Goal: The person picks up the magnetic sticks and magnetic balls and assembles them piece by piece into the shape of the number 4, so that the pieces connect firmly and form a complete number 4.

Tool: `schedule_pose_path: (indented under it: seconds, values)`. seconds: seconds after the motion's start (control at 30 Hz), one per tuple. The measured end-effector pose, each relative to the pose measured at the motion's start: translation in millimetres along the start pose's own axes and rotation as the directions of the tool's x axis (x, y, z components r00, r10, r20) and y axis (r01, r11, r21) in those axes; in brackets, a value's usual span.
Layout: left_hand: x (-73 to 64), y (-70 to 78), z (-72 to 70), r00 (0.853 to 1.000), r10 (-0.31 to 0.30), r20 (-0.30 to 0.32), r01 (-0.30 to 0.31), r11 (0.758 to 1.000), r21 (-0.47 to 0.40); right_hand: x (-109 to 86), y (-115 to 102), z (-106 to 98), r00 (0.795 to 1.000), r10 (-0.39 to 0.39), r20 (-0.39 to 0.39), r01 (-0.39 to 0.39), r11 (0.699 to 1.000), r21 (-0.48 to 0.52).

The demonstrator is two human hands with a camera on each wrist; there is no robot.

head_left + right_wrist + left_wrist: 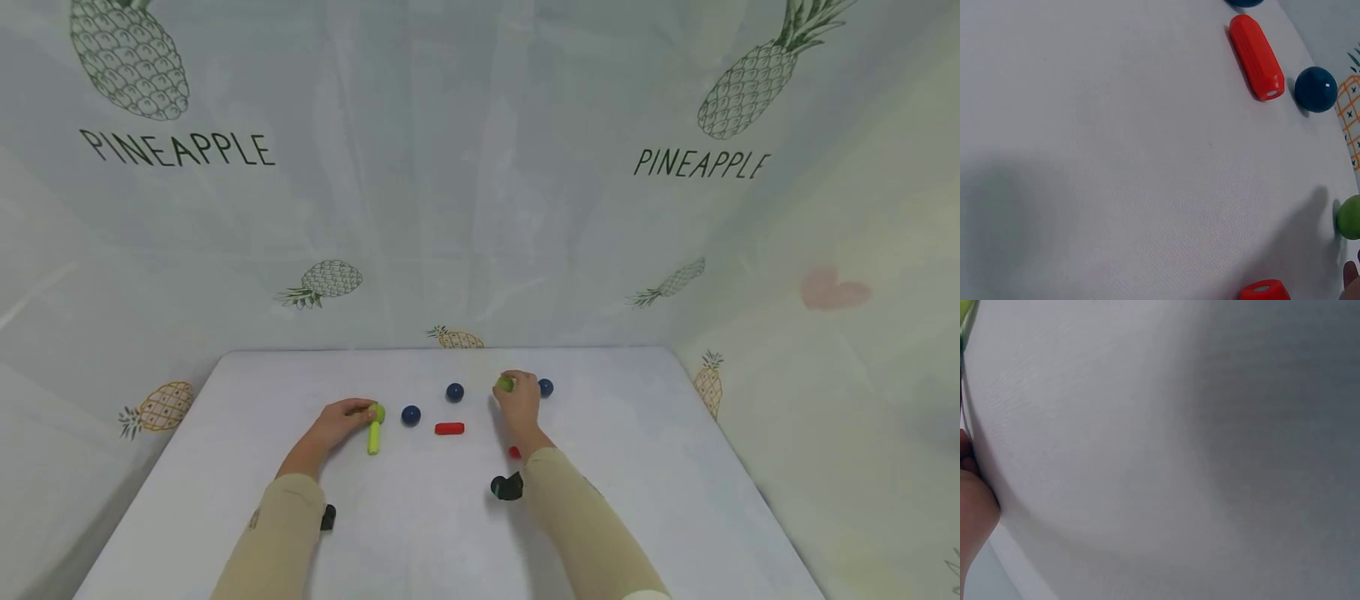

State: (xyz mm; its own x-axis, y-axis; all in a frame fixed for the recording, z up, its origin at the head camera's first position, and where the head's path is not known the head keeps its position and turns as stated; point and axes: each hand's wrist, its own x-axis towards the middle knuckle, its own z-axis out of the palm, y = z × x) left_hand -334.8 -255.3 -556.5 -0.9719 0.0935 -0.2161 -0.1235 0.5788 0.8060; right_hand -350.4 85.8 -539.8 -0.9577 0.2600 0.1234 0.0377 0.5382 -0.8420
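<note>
Head view, lower middle of the frame: my left fingers [358,403] pinch the left green ball [378,412], left of centre on the worktop [405,542], right at the upper end of a green stick [373,440]; whether the two are joined I cannot tell. My right fingers [514,375] are curled round the right green ball [506,384], right of centre near the worktop's far edge; I cannot tell if it rests or is just raised. I judge the step in hand to be setting both green balls in place, the left one at the stick's end. As I see it, the next move calls for a light left pinch, so the ball stays in line with the stick, and then a clean release. On the right I need care around the blue ball [547,387] just beside my hand and the red piece [514,452] partly hidden by my forearm. Between my hands lie two more blue balls [410,416] and a red stick [449,429], all out of my grip.
</note>
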Motion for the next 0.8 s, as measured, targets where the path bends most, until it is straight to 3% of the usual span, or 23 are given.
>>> schedule_pose_path:
  seconds: [0.27, 0.53, 0.8]
  values:
    - [-3.6, -1.1, 3.3, 0.999, 0.012, -0.031, -0.012, 1.0, 0.001, -0.1, 0, -5, 0.998, 0.055, 0.034, -0.057, 0.997, 0.046]
    - [-16.1, 8.5, 4.3, 0.997, 0.005, -0.075, 0.006, 0.989, 0.145, 4.6, 10, 0, 0.991, 0.115, 0.07, -0.12, 0.99, 0.073]
    - [-20.9, 10.0, 10.3, 0.994, -0.011, -0.112, 0.029, 0.987, 0.161, 11.7, 12, -2, 0.982, 0.146, 0.122, -0.153, 0.987, 0.055]
